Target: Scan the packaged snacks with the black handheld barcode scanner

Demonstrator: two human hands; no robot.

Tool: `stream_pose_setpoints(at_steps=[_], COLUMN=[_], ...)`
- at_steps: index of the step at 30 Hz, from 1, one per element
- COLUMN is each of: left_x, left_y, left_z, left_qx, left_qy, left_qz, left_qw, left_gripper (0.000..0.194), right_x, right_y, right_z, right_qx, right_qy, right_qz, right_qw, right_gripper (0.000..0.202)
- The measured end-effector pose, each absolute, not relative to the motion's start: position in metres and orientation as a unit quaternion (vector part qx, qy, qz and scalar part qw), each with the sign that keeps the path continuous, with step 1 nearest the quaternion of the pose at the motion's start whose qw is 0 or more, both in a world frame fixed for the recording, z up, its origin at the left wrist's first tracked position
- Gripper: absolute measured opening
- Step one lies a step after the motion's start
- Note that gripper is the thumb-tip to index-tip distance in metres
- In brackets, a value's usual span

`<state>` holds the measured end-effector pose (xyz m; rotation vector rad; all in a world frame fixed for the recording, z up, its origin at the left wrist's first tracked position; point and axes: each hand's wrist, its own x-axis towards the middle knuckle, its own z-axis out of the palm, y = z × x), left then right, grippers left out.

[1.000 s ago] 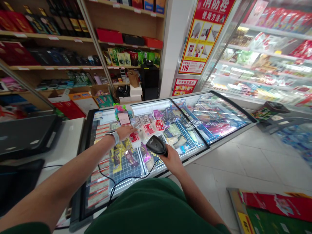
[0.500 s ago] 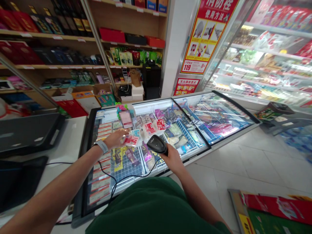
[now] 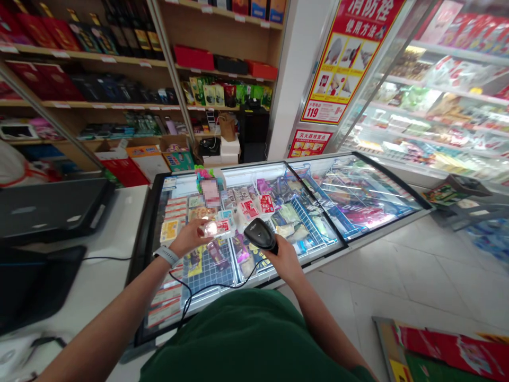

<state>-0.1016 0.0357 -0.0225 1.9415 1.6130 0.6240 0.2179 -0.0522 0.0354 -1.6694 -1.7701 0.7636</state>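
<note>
My right hand [image 3: 287, 258] grips the handle of a black barcode scanner [image 3: 259, 233], its head pointing to the left over the glass top. A cable runs from it back toward my body. My left hand [image 3: 188, 237], with a pale watch band on the wrist, pinches the left end of a clear plastic pack with a red label [image 3: 221, 226]. Bright glare covers part of this pack. Just beyond lie two more packs with red labels, one white-and-red pack [image 3: 248, 209] and another red pack [image 3: 266, 204] beside it. A yellow packet [image 3: 169, 231] shows left of my left hand.
Under my hands is a glass-topped chest freezer [image 3: 345, 245] with bagged goods in wire baskets. A black monitor or machine [image 3: 51, 212] sits on the white counter at left. Stocked shelves [image 3: 119, 106] stand behind; an open carton [image 3: 447, 188] is at right.
The view has shifted slightly, so the scene sits further right. My left hand has drawn a little toward me and left, exposing the yellow packet. The scanner stays over the freezer.
</note>
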Motion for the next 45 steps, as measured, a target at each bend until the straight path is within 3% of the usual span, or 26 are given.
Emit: stream_pose_setpoints(at_steps=[7, 12, 14, 20, 25, 30, 45], left_x=[-0.096, -0.089, -0.086, -0.073, -0.062, -0.057, -0.062], left_y=[0.009, -0.004, -0.008, -0.019, -0.025, -0.027, -0.026], left_z=[-0.027, -0.017, -0.015, -0.009, -0.005, -0.005, -0.006], left_qx=[0.542, 0.514, 0.544, 0.644, 0.647, 0.632, 0.626], left_qy=[0.646, 0.624, 0.626, 0.656, 0.676, 0.691, 0.694], left_qz=[0.309, 0.355, 0.378, 0.382, 0.351, 0.343, 0.347], left_qw=[0.439, 0.469, 0.412, 0.097, -0.020, -0.074, -0.078], left_gripper=[0.075, 0.074, 0.071, 0.057, 0.055, 0.054, 0.053], right_x=[0.215, 0.211, 0.210, 0.202, 0.192, 0.187, 0.184], right_y=[-0.053, -0.054, -0.054, -0.058, -0.063, -0.065, -0.065], right_z=[0.037, 0.040, 0.042, 0.049, 0.052, 0.053, 0.058], right_qx=[-0.617, -0.610, -0.604, -0.588, -0.575, -0.568, -0.566], right_qy=[-0.675, -0.683, -0.687, -0.696, -0.701, -0.707, -0.718], right_qz=[0.286, 0.286, 0.290, 0.299, 0.313, 0.316, 0.304], right_qw=[0.284, 0.281, 0.283, 0.285, 0.283, 0.278, 0.268], right_gripper=[0.023, 0.021, 0.021, 0.019, 0.018, 0.019, 0.016])
